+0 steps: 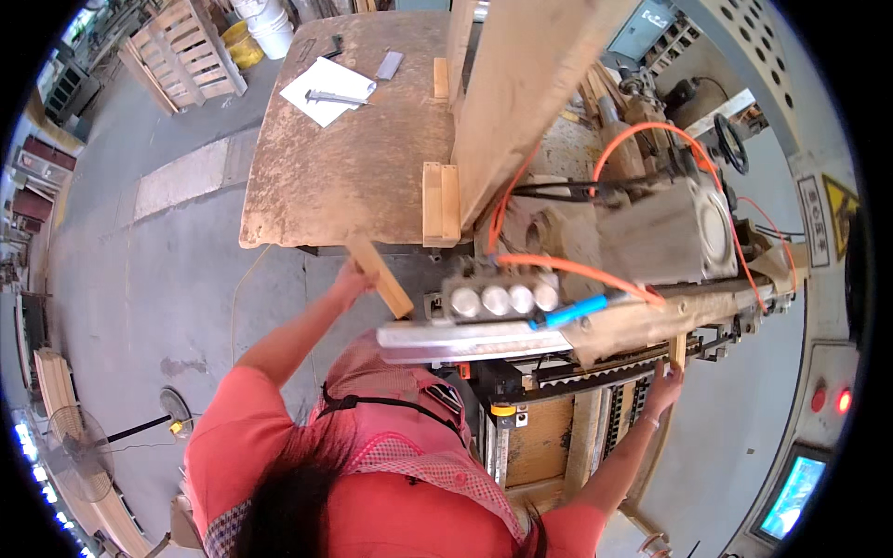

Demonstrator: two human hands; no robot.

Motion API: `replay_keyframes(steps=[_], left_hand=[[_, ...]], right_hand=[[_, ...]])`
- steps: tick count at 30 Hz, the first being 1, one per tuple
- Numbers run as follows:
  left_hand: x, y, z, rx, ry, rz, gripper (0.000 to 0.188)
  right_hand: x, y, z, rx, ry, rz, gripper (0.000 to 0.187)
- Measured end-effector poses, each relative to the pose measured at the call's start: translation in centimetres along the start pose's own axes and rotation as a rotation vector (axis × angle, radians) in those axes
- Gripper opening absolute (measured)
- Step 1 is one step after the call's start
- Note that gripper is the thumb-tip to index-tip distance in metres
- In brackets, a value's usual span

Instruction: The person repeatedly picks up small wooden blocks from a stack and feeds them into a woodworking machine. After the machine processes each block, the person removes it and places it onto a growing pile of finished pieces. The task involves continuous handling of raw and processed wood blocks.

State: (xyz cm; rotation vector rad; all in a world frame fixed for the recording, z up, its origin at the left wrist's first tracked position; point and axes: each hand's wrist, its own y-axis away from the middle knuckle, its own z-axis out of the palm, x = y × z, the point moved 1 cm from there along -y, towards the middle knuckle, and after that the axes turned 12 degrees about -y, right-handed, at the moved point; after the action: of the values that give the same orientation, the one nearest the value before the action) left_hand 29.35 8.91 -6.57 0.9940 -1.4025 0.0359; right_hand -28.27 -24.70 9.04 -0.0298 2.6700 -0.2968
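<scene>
My left hand (350, 283) is closed round a short wooden board (386, 284), tilted just off the near edge of the worn brown table (335, 186). Out to the right, my right hand (662, 389) grips a narrow wooden piece (678, 351) at the right end of the machine; its upper part runs up beside the machine's front bar. Between my hands lies the machine with a pale metal rail (474, 340), a row of round silver caps (496, 299) and a black toothed track (595, 372).
Stacked wooden blocks (441, 205) sit at the table's right edge, against a tall wooden panel (521, 93). A caliper (337, 98) lies on white paper (321, 112). Orange hoses (577, 267) cross the machine. A control panel with a lit screen (793, 493) stands right, a fan (82, 453) left.
</scene>
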Motion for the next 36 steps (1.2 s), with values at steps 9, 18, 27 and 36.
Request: replay_keyframes(steps=[9,18,27,36], left_hand=[[1.4,-20.8,1.0,-0.042,0.021,0.054,0.035],[-7.3,-31.3,5.3,0.183,-0.277,0.129,0.034],[-3.2,-27.4,6.8,0.225,-0.799,0.097,0.032],[-5.9,-28.2,7.1,0.431,-0.903,0.187,0.047]], right_hand=[[-1.9,12.1,-4.1,-0.081,-0.002,0.074,0.029],[-3.6,18.1,-6.8,-0.250,-0.046,0.132,0.022],[-1.1,24.4,-9.6,-0.172,0.114,0.247,0.024],[-1.2,15.2,-9.3,-0.129,0.097,0.143,0.026]])
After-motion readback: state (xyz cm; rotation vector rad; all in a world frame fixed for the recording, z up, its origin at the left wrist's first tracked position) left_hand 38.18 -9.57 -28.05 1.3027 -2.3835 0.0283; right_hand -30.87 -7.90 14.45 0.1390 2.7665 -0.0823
